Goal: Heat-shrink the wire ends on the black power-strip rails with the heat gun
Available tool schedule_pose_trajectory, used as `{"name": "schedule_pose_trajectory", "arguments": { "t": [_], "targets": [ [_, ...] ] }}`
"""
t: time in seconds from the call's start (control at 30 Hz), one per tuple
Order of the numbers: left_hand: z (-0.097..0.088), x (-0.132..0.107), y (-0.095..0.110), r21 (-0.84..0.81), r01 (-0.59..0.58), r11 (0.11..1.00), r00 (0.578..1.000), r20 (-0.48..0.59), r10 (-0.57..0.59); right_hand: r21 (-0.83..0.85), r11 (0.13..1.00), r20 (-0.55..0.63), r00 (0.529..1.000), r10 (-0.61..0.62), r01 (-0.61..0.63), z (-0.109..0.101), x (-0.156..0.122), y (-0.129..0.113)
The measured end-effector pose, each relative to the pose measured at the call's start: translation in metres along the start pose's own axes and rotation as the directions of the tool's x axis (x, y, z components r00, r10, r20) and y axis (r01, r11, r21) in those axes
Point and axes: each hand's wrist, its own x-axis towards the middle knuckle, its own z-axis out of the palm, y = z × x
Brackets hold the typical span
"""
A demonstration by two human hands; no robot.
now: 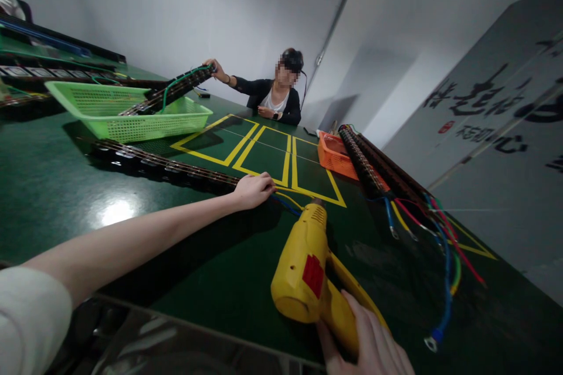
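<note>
My right hand (365, 337) is wrapped round the handle of a yellow heat gun (303, 263) with a red label. The gun's nozzle points away from me, close to thin yellow and blue wires (290, 199). My left hand (255, 190) is closed at the end of a long dark strip (171, 170) with copper-coloured rails, where the wires come out. My fingers hide exactly how they grip that end. The strip lies on the green table (211, 281), running off to the left.
Opposite, a person (277, 96) holds another dark strip (176, 91) over a green plastic basket (145, 129). An orange basket (336, 155) stands at the right, beside strips (365, 161) with coloured cables (446, 281). Yellow tape (290, 158) marks boxes on the table. More strips (44, 73) lie far left.
</note>
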Motion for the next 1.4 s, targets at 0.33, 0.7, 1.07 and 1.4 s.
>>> {"name": "schedule_pose_trajectory", "arguments": {
  "t": [0.33,0.7,1.07,1.4],
  "targets": [
    [-0.003,0.002,0.001,-0.104,0.048,0.993,0.998,0.046,-0.044,0.012,1.0,0.016,0.999,0.027,-0.028,0.002,-0.002,-0.016],
    [-0.003,0.004,-0.004,-0.115,0.048,0.992,0.996,0.084,-0.039,0.227,0.974,0.051,0.999,-0.011,-0.001,0.003,0.001,-0.06],
    [0.0,0.005,-0.01,-0.09,0.025,0.996,0.998,0.06,-0.019,0.225,0.971,0.026,0.996,-0.09,0.082,0.006,0.001,-0.048],
    [-0.004,0.004,-0.005,-0.155,0.048,0.987,0.998,0.055,-0.04,0.096,0.994,0.062,0.997,0.045,-0.051,0.004,-0.001,-0.023]
  ]
}}
